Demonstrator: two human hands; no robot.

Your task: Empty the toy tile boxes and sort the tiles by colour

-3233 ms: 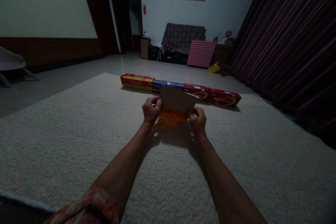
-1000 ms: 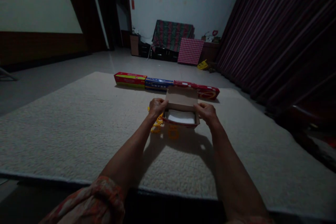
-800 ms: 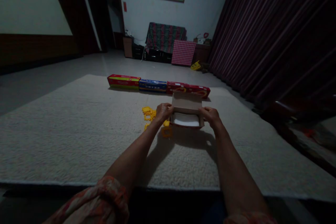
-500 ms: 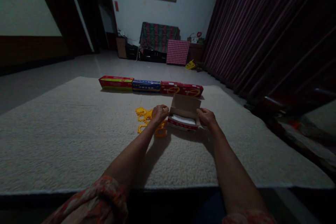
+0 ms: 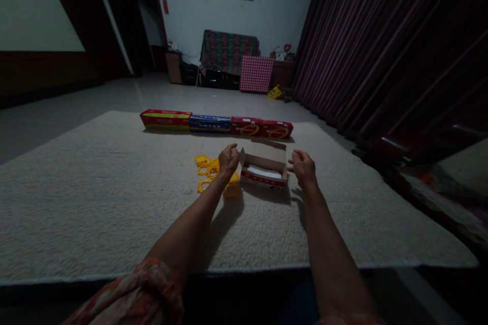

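A red cardboard box (image 5: pixel 263 181) sits on the pale quilted cover, its lid tipped back and something white (image 5: pixel 264 171) lying inside. At the box's left end is my left hand (image 5: pixel 229 159), fingers bent by the side flap; whether it grips the flap is hard to tell. To the right of the box, a small gap away, my right hand (image 5: pixel 302 165) has its fingers apart and holds nothing. Several yellow plastic pieces (image 5: pixel 205 185) lie left of the box, partly hidden by my left hand and forearm.
Behind the open box, a row of long boxes crosses the cover: a red and green one (image 5: pixel 166 120), a blue one (image 5: pixel 210 124) and red ones (image 5: pixel 261 127). Dark curtains (image 5: pixel 343 35) hang at the right.
My right hand has let go of the box's right side and opened. The lid leans further back. My left hand has risen slightly near the left flap.
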